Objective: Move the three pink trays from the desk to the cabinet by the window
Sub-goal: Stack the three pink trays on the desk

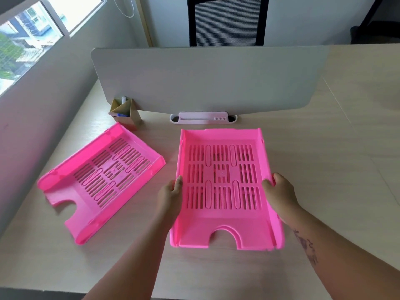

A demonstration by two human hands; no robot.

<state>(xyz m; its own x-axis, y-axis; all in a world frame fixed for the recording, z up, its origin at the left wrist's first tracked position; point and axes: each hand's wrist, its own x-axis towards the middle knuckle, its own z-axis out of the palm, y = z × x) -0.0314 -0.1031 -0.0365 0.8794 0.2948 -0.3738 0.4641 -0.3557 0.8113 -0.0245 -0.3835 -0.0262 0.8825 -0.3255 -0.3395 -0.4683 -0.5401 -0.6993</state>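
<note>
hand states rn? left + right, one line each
Left hand: closed on the left side wall of the near pink tray.
Right hand: closed on the same tray's right side wall.

two pink trays (223, 182) (101, 178), slotted bases; pale wood-grain desk (313, 148); black striped-mesh chair (227, 20)

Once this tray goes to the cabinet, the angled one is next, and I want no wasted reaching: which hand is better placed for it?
The left hand. The angled tray lies on its side of the desk, while the right hand grips the far wall of the centre tray, which lies between.
</note>
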